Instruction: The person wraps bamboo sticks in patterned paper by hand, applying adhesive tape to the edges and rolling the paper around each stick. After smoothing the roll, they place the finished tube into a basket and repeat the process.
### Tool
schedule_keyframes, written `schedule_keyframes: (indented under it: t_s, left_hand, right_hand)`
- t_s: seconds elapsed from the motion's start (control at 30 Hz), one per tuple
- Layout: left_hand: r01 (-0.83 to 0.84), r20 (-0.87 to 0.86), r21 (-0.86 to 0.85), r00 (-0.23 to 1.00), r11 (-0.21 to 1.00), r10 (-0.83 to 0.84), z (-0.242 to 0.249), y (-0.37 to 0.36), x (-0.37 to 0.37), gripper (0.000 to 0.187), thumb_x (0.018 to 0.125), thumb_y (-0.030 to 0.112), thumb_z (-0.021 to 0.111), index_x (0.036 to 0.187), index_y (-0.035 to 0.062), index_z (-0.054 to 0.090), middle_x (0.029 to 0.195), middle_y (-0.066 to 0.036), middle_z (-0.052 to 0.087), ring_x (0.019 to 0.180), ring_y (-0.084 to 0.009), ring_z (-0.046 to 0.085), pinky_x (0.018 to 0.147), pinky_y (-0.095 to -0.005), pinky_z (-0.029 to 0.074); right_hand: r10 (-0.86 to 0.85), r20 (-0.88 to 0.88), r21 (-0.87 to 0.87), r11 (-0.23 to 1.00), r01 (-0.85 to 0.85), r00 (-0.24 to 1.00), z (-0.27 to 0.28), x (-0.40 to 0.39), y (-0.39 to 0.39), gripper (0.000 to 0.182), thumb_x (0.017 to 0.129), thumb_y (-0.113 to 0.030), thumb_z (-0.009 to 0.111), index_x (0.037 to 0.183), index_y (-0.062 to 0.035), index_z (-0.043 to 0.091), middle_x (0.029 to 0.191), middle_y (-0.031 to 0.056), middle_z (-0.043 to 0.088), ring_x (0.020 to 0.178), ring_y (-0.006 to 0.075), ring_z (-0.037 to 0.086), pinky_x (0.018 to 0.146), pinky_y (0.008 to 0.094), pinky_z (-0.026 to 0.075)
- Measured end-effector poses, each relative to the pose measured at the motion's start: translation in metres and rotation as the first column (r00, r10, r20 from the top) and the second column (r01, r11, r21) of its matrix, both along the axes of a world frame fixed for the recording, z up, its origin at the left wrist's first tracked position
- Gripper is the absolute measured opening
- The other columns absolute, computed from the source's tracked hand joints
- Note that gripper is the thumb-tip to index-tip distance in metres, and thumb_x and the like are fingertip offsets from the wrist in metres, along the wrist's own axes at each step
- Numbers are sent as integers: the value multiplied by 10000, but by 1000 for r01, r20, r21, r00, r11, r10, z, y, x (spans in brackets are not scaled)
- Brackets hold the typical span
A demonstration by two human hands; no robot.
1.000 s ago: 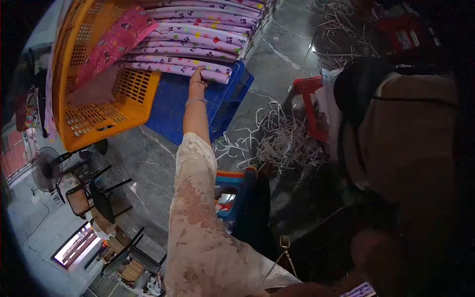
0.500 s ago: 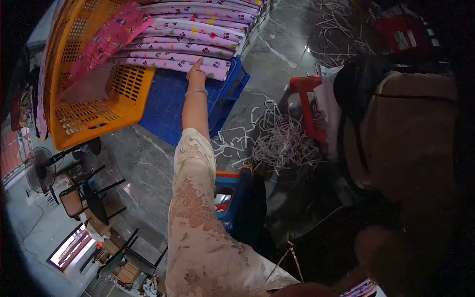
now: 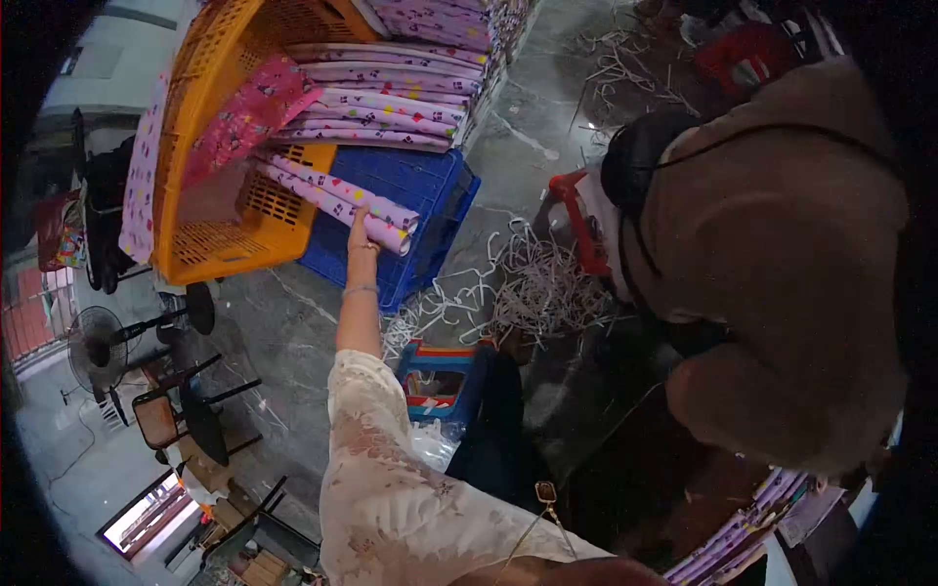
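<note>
Two lilac rolls (image 3: 391, 209) of printed sheet, with dark squares and coloured spots, lie side by side under my left hand (image 3: 362, 237). My left hand is closed around them near their hollow right ends, though how far the fingers reach underneath is hidden. The rolls slant across a blue plastic crate (image 3: 371, 176), their far ends over the edge of an orange basket (image 3: 234, 244). Behind them lies a stack of matching lilac rolls (image 3: 376, 103). A pink printed sheet (image 3: 249, 122) hangs in the basket. My right hand is out of view.
White hangers (image 3: 547, 293) lie tangled on the grey floor, beside a red stool (image 3: 576, 225). A person in brown (image 3: 772, 234) crouches at the right. Near my legs stands a blue stool (image 3: 445, 381). Chairs (image 3: 200, 410) and a fan (image 3: 98, 342) are at left; more rolls (image 3: 723, 537) lie bottom right.
My left hand has drawn two lilac rolls away from the stack, towards me over the blue crate. The view has shifted, and the person at right shows more fully.
</note>
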State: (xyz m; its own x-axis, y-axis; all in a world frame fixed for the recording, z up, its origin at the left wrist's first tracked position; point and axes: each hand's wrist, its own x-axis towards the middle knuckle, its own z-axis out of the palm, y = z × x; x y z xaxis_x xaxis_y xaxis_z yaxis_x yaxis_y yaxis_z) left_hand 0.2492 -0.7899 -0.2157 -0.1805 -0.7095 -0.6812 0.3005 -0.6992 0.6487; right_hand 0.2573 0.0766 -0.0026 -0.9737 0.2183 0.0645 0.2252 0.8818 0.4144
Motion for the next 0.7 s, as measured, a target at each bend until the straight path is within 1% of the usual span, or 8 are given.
schedule_keyframes:
  t_s: [0.17,0.23,0.4,0.43,0.47,0.53,0.57,0.7]
  left_hand:
    - [52,-149,-51,987,997,-59,90,62,41,576,680,237,700,1158,40,445,1048,-106,553,973,-255,541,859,-384,447]
    - [130,-141,-92,980,987,-142,143,105,49,457,742,226,630,1131,40,479,1061,-106,563,953,-247,558,840,-378,464]
    - [433,-223,15,880,901,-419,266,216,97,364,785,214,592,1088,36,500,929,-86,604,814,-207,604,716,-311,514]
    - [493,-195,-11,853,870,-485,304,244,106,356,788,218,587,1080,34,501,904,-88,606,780,-203,610,678,-316,525]
    - [573,-320,92,792,815,-520,317,256,124,346,791,219,579,1072,36,496,880,-93,602,725,-197,614,597,-325,531]
    - [584,-171,70,806,808,-567,365,310,147,361,784,229,591,1072,35,493,885,-94,601,702,-209,616,565,-344,532]
    - [634,-221,72,763,770,-608,372,327,166,434,773,230,612,1123,14,469,937,-117,604,828,-230,609,712,-368,524]
    - [731,66,-21,682,683,-728,405,376,229,450,754,264,616,1088,-12,492,943,-112,596,828,-202,600,723,-343,508]
  right_hand:
    - [-70,-12,-54,996,69,998,7,31,20,680,753,-386,653,1220,23,374,1166,210,426,987,351,479,778,425,458]
    - [-109,-19,-84,991,107,994,8,50,32,681,751,-381,659,1217,26,375,1161,210,430,982,351,482,775,422,461]
    - [-238,-7,-143,962,234,971,19,99,64,682,745,-370,675,1210,31,379,1147,210,442,969,353,490,769,417,470]
    - [-293,-26,-268,923,276,956,26,98,55,660,679,-350,714,1150,23,440,1107,210,489,1000,361,488,824,438,432]
    - [-296,-34,-257,926,278,955,33,92,39,667,697,-353,711,1162,30,425,1100,204,482,952,346,506,769,429,462]
    - [-366,-24,-298,891,343,930,55,88,20,626,688,-331,719,1141,9,453,1071,186,503,928,338,523,750,434,470]
    - [-433,-16,-361,843,399,901,62,82,12,581,663,-307,731,1109,-19,494,1051,174,532,954,346,521,785,447,448]
    - [-249,-30,-564,804,189,968,80,90,16,555,678,-228,742,1100,23,483,1057,181,516,925,335,538,756,412,466]
